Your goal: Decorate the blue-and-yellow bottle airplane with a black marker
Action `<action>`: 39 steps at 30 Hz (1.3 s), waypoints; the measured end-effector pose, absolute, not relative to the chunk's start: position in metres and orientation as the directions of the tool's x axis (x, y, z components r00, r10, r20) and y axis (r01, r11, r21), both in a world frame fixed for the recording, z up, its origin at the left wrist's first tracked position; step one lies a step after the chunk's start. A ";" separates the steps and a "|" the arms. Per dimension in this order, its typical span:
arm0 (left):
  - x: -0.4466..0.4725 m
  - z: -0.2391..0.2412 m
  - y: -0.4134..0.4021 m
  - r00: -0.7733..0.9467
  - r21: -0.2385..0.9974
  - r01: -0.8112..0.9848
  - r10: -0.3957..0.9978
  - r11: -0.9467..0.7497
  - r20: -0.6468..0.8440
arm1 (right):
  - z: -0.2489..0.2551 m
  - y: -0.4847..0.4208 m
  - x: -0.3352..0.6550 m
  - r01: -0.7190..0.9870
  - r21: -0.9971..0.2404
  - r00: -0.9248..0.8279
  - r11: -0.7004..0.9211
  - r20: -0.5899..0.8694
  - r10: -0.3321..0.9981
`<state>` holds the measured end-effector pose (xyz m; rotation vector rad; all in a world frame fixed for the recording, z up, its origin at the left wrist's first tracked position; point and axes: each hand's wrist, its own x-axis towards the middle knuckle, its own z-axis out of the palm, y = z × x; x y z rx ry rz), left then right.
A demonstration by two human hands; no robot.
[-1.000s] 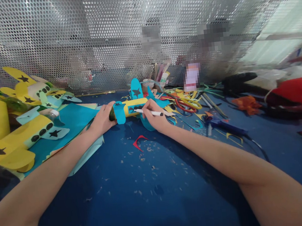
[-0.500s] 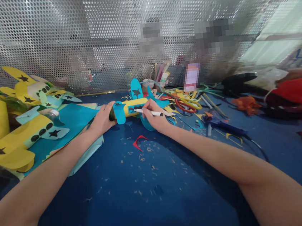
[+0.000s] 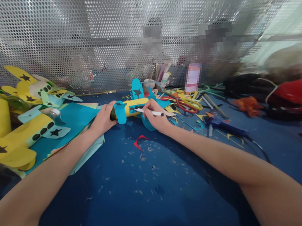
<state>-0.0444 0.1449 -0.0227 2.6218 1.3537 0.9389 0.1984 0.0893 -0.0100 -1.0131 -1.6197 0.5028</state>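
Observation:
A paper airplane [image 3: 132, 106] with a yellow tube body, blue wings and black stars lies on the blue table [image 3: 153, 184]. My left hand [image 3: 103, 118] is closed round its left end and holds it steady. My right hand [image 3: 155, 117] grips a white marker [image 3: 151, 112] in a pinch, its tip touching the yellow body near some black marks. The plane's blue tail fin [image 3: 137, 88] stands upright behind the body.
Several finished yellow and blue paper planes [image 3: 20, 130] are piled at the left on teal paper sheets [image 3: 73, 117]. Red-handled scissors [image 3: 184, 105], paper scraps and a cup of tools [image 3: 160, 77] lie behind. A red scrap [image 3: 139, 141] lies nearby. A perforated metal screen [image 3: 142, 31] closes the back.
Almost nothing differs. Both hands stay on the plane and the marker tip rests at the same spot; the view has shifted very slightly.

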 end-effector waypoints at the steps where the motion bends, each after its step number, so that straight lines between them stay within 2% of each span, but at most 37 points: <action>1: -0.044 -0.023 0.145 0.436 0.302 0.726 0.753 -0.618 0.493 | -0.010 0.089 0.198 0.356 -0.759 -0.027 0.546 0.575 0.818; 10: -0.044 -0.023 0.146 0.434 0.302 0.731 0.759 -0.611 0.485 | -0.012 0.091 0.199 0.309 -0.770 -0.041 0.558 0.575 0.817; 39: -0.044 -0.024 0.147 0.429 0.308 0.731 0.761 -0.609 0.487 | -0.009 0.089 0.199 0.373 -0.729 -0.064 0.575 0.598 0.799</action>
